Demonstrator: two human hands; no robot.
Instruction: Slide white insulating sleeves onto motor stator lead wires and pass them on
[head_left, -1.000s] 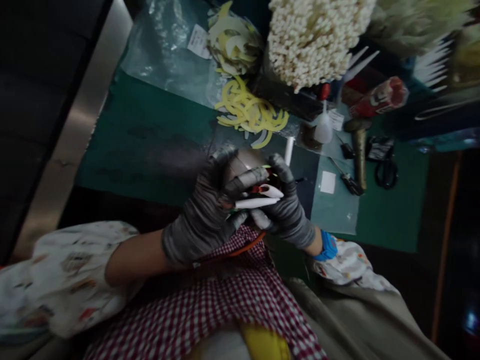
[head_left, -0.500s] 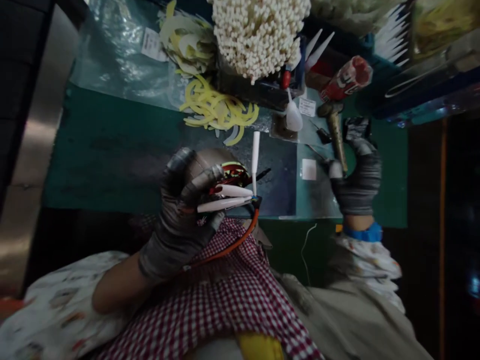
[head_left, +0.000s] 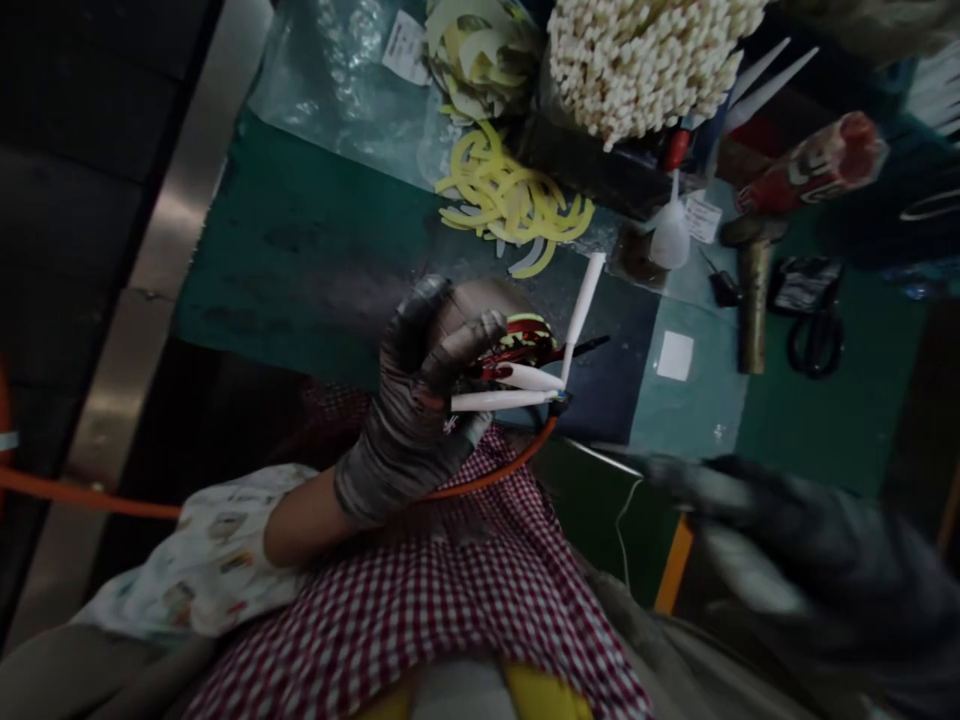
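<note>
My left hand (head_left: 409,420), in a grey striped glove, is closed around a round metal motor part (head_left: 484,300) with red and yellow-green windings inside. White tapered sleeves (head_left: 583,310) stick out from it, one upright and two lying across toward my fingers. They meet at the end of an orange cable (head_left: 517,460), which curves down over my lap. My right hand (head_left: 787,560), gloved and blurred by motion, is at the lower right. From its fingertips a thin metal tool (head_left: 604,458) points left toward the cable end, apart from it; its exact kind is unclear.
A hammer (head_left: 754,300), black-handled scissors (head_left: 816,340) and a white squeeze bottle (head_left: 670,238) lie on the green mat (head_left: 277,270). Behind are yellow curved strips (head_left: 517,195), a bundle of white-tipped sticks (head_left: 645,70) and a red can (head_left: 817,165).
My right hand has left the spot beside the hammer and come down toward me with the thin tool. The view has shifted and tilted; my left hand keeps its hold.
</note>
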